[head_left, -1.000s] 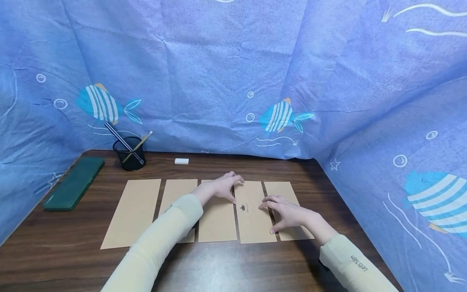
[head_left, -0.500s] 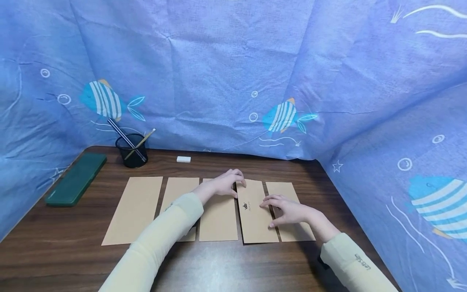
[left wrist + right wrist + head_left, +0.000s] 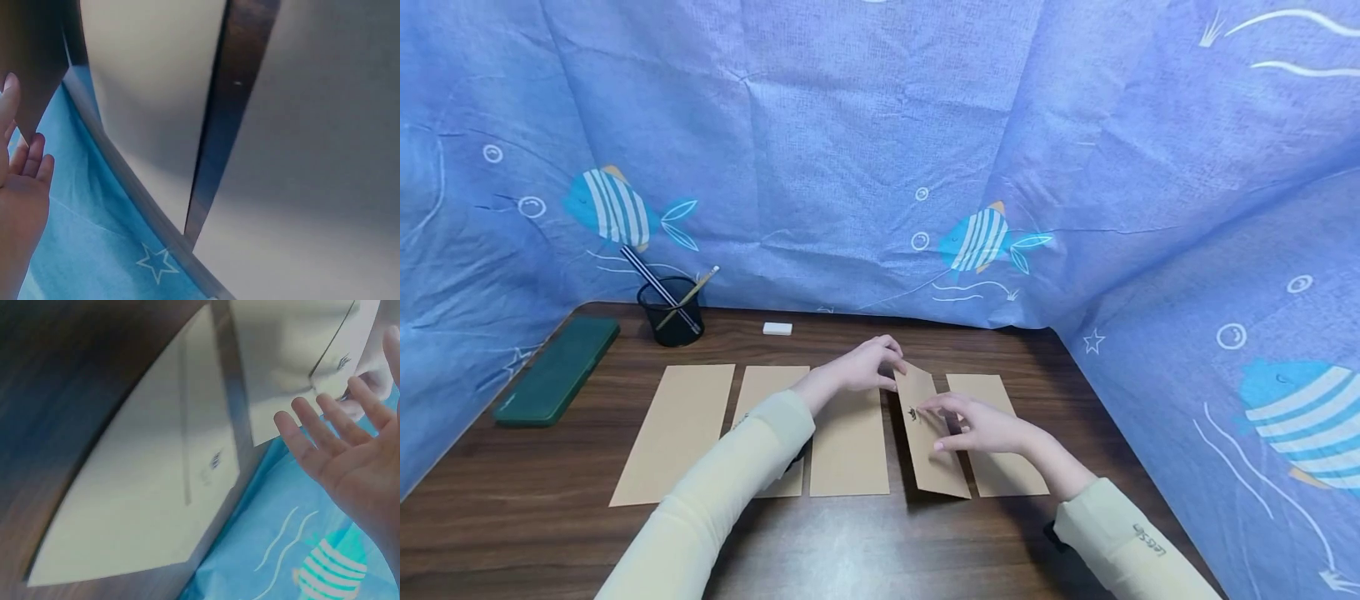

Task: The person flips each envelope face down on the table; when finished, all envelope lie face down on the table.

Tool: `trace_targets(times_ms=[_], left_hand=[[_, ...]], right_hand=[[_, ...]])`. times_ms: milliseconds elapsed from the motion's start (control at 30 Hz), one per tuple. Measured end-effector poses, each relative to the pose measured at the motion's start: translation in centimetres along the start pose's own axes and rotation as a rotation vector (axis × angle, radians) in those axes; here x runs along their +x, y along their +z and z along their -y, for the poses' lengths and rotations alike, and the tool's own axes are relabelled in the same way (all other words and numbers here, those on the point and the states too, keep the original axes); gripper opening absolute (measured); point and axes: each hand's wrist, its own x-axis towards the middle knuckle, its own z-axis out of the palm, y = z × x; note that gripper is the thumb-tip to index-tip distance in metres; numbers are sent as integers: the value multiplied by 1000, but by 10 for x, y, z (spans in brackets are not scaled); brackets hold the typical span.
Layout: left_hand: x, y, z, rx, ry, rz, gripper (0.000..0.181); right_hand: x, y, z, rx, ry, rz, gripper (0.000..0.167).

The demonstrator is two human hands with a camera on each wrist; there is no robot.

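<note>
A row of brown paper envelopes lies on the table in the head view. The lifted envelope [image 3: 936, 468], second from the right, bears a small dark crown print and tilts with its left edge raised. My left hand [image 3: 859, 367] pinches its far left corner; the left wrist view shows the thumb and fingers of that hand [image 3: 28, 194] at the corner of the envelope [image 3: 37, 56]. Over its right part, my right hand [image 3: 988, 427] has its fingers spread; contact is unclear. The right wrist view shows that hand [image 3: 359, 456] with fairly straight fingers.
Flat envelopes lie left [image 3: 850, 450] and right [image 3: 1011, 471] of the lifted one. Behind the row are a white eraser [image 3: 777, 328] and a black mesh pen cup [image 3: 673, 329] with pencils. A green case [image 3: 557, 371] lies far left. A blue fish-print cloth [image 3: 820, 167] surrounds the table.
The envelope second from the right has gone from lying flat to tilted, its left edge rising with my left hand. My right hand has shifted slightly left over it.
</note>
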Motion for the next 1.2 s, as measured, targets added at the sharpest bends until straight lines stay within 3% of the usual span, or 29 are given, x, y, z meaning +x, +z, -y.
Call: trace_targets(times_ms=[333, 567, 833, 967, 1200], left_hand=[[3, -10, -3, -23, 13, -99, 22], [4, -17, -12, -60, -19, -116, 18], [8, -23, -25, 1, -33, -91, 23], [11, -25, -28, 19, -41, -126, 23], [15, -29, -31, -8, -13, -209, 20]], right_hand=[[6, -2, 28, 117, 26, -83, 61], [6, -6, 38, 120, 64, -104, 56], [3, -14, 46, 26, 49, -110, 43], [2, -17, 46, 69, 41, -130, 39], [0, -18, 40, -31, 49, -220, 36]])
